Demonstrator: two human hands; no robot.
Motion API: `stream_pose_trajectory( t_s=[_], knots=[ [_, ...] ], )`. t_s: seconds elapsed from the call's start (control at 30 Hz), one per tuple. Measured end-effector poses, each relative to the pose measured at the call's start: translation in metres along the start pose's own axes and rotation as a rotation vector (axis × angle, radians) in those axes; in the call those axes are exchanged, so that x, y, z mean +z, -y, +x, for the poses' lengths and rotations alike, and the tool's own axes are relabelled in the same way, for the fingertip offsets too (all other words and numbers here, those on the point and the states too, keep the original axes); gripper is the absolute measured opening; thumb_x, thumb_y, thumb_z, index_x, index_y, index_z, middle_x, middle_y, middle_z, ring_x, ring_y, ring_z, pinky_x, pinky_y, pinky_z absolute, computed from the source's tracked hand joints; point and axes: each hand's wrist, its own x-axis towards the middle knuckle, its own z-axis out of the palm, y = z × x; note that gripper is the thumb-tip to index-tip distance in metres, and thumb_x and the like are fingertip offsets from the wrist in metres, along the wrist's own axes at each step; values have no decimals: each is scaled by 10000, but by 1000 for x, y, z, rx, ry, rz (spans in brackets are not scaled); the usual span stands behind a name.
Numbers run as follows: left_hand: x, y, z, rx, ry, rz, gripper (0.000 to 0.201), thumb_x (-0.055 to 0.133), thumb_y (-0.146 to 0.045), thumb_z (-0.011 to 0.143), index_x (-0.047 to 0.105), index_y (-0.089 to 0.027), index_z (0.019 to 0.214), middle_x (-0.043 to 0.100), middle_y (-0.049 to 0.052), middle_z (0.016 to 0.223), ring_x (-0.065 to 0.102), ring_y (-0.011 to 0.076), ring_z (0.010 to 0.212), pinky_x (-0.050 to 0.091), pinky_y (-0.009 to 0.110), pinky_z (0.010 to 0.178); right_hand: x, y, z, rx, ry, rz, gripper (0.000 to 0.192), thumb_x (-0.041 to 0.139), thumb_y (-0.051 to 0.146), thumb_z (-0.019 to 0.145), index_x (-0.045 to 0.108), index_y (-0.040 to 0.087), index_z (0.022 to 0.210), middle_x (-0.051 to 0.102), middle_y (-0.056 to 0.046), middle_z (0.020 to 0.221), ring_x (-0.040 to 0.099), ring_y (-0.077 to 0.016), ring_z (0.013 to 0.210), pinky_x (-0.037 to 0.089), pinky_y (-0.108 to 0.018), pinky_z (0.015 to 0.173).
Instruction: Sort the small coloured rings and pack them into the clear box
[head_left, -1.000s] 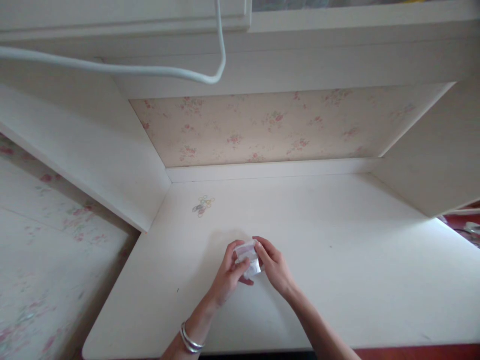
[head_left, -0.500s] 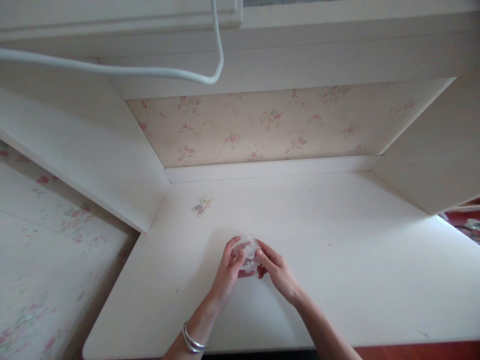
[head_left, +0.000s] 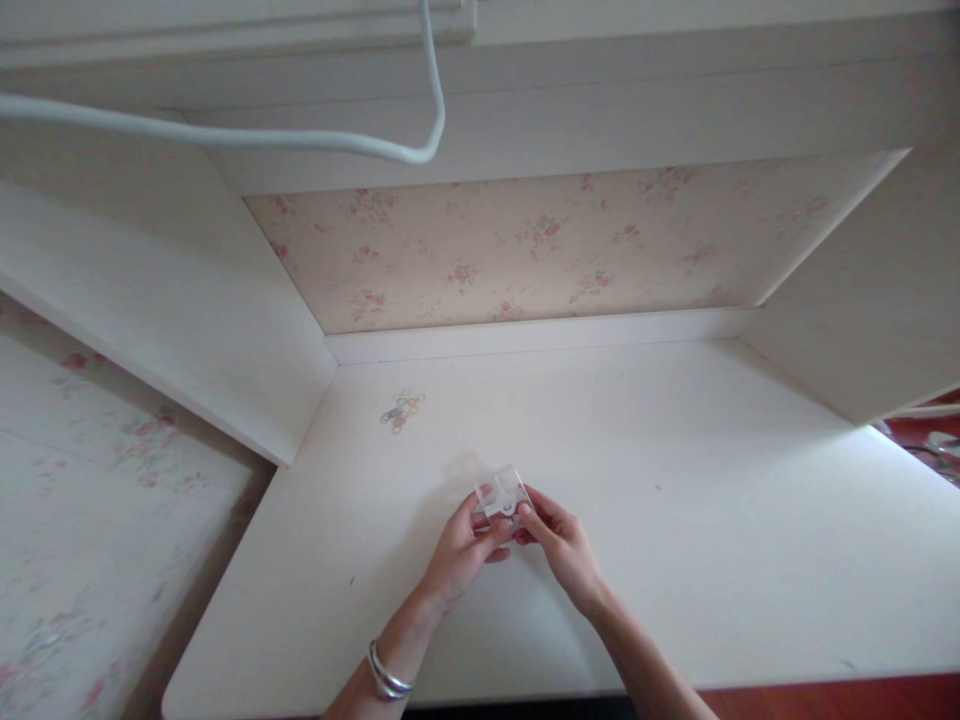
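Both hands met over the middle of the white counter (head_left: 675, 520). The left hand (head_left: 461, 550) and the right hand (head_left: 562, 545) pinched a small clear plastic box (head_left: 501, 493) between their fingers, lifting it slightly, probably to see it better. Some paper clips (head_left: 403, 411) lay well apart.

Home bedroom nook: white built-in desk (head_left: 675, 520), floral wallpaper (head_left: 540, 250) behind, floral bedspread (head_left: 90, 520) at left.
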Motion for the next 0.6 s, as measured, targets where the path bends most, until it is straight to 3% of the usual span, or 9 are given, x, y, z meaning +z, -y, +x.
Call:
stream_pose_trajectory(
  t_s=[0.1,0.2,0.43,0.6],
  knots=[
    [-4,10,5,58,43,13,725,689,-397,736,332,-213,1340,598,144,1151,619,237,964,485,369,816,-10,-5,3,13,-69,8,473,604,460,788,592,196,1181,660,-33,851,578,-145,690,496,-297,675],
    [-9,19,11,132,35,20,703,728,-376,698,395,-201,1292,586,144,1150,605,221,980,452,361,867,-39,-4,12,-37,-259,57,460,635,425,770,600,195,1167,650,-38,965,561,-112,679,492,-250,642],
    [-13,27,14,175,72,45,479,671,-365,758,485,-158,1148,617,89,970,591,176,900,446,335,838,-167,25,45,-106,-783,169,344,750,355,613,673,150,879,629,-6,776,524,-55,512,467,-157,461],
    [-12,27,12,175,85,72,406,637,-376,782,506,-134,1080,612,70,885,583,154,805,459,324,786,-243,29,55,-20,-905,14,254,710,298,616,650,146,811,628,-23,794,563,-80,520,511,-189,472]
  ],
)
